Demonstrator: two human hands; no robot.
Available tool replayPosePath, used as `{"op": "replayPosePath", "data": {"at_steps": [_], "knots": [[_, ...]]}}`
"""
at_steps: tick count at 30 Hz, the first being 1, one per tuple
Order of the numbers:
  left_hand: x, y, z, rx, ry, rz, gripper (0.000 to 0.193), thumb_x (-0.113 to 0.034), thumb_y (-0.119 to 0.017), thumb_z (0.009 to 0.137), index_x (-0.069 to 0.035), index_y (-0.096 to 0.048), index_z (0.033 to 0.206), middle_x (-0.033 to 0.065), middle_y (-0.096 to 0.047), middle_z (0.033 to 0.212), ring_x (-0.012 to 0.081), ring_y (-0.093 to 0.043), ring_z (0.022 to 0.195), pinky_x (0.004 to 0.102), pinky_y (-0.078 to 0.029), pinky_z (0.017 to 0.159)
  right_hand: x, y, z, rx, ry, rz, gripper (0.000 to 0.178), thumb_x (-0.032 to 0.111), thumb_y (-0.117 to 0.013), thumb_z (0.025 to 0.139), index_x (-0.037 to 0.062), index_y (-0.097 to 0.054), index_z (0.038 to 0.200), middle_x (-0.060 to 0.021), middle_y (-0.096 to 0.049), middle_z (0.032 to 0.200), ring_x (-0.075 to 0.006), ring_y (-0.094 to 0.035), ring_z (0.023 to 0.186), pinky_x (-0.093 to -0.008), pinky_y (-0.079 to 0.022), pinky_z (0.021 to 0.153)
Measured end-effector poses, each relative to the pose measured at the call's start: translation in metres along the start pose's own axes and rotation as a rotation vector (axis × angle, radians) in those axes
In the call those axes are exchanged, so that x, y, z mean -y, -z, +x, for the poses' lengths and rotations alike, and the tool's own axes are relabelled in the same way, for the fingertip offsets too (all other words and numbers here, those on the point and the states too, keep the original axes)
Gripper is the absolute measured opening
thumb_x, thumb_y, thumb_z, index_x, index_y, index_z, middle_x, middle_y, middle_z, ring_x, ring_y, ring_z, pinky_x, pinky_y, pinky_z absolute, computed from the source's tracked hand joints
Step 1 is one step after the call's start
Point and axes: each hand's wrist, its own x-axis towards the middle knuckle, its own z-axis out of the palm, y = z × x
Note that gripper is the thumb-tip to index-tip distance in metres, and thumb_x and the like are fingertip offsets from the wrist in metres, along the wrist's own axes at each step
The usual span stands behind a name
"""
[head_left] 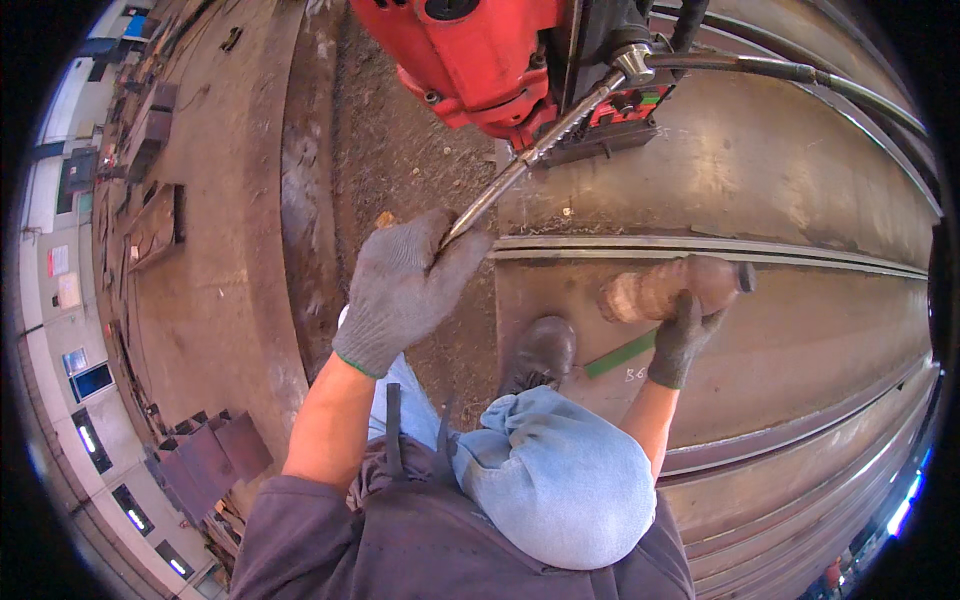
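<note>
My left hand (pixel 405 280), in a grey knitted glove, is closed round the lower end of a long metal lever (pixel 530 155). The lever slants up to a round metal head beside a red drilling machine (pixel 470 60), whose top is cut off by the frame. To the right, my gloved right hand (pixel 685 340) grips a brown, grimy bottle (pixel 700 282) from below. The bottle is tilted nearly level above the steel beam (pixel 800 340), its dark cap end pointing right. What is in the bottle cannot be made out.
Long steel beams lie side by side on the right. A black hose (pixel 840 80) runs from the machine to the right edge. A green strip (pixel 622 353) marks one beam near my boot (pixel 545 350). Rusty steel pieces (pixel 210 455) stand at left.
</note>
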Motion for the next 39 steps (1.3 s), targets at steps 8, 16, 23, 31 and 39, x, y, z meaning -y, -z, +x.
{"op": "replayPosePath", "data": {"at_steps": [8, 16, 23, 31, 39], "knots": [[-0.008, 0.005, 0.002, 0.052, 0.146, -0.032, 0.041, -0.040, -0.066, 0.091, 0.000, -0.072, 0.099, 0.0182, -0.064, 0.072, 0.0258, -0.064, 0.066, 0.0390, -0.048, 0.063, 0.016, -0.064, -0.025, 0.510, -0.152, -0.206, 0.091, 0.012, -0.076, 0.071, -0.0014, -0.034, 0.151, -0.0157, -0.051, 0.140, -0.0275, -0.049, 0.131, -0.0401, -0.042, 0.110], [-0.006, 0.004, 0.001, 0.048, 0.127, -0.092, 0.044, -0.045, -0.068, 0.091, -0.001, -0.071, 0.098, 0.0219, -0.063, 0.074, 0.0370, -0.067, 0.071, 0.0430, -0.050, 0.064, -0.001, -0.099, -0.043, 0.898, -0.494, -0.153, 0.084, 0.018, -0.070, 0.082, -0.0041, -0.032, 0.153, -0.0211, -0.045, 0.151, -0.0282, -0.045, 0.139, -0.0393, -0.036, 0.115], [-0.005, 0.003, 0.002, 0.062, 0.142, -0.150, 0.045, -0.044, -0.068, 0.091, 0.000, -0.071, 0.099, 0.0218, -0.064, 0.074, 0.0352, -0.069, 0.071, 0.0425, -0.051, 0.064, -0.004, -0.123, -0.040, 0.887, -0.681, -0.335, 0.074, 0.042, -0.061, 0.098, -0.0018, -0.038, 0.152, -0.0143, -0.052, 0.144, -0.0208, -0.050, 0.131, -0.0354, -0.041, 0.110], [-0.003, 0.004, 0.000, 0.053, 0.155, -0.137, 0.045, -0.043, -0.068, 0.090, 0.000, -0.071, 0.104, 0.0229, -0.066, 0.078, 0.0374, -0.069, 0.074, 0.0430, -0.051, 0.067, 0.020, -0.141, -0.032, 0.801, -0.917, -0.108, 0.072, 0.050, -0.055, 0.101, -0.0017, -0.043, 0.149, -0.0128, -0.054, 0.142, -0.0192, -0.054, 0.126, -0.0337, -0.043, 0.106], [-0.004, 0.003, 0.002, 0.045, 0.140, -0.110, 0.045, -0.042, -0.068, 0.090, 0.000, -0.072, 0.106, 0.0199, -0.067, 0.081, 0.0302, -0.067, 0.077, 0.0404, -0.051, 0.068, -0.011, -0.129, -0.035, 0.782, -0.773, -0.252, 0.073, 0.053, -0.054, 0.102, -0.0003, -0.041, 0.151, -0.0119, -0.052, 0.145, -0.0184, -0.052, 0.128, -0.0332, -0.042, 0.108]]}}
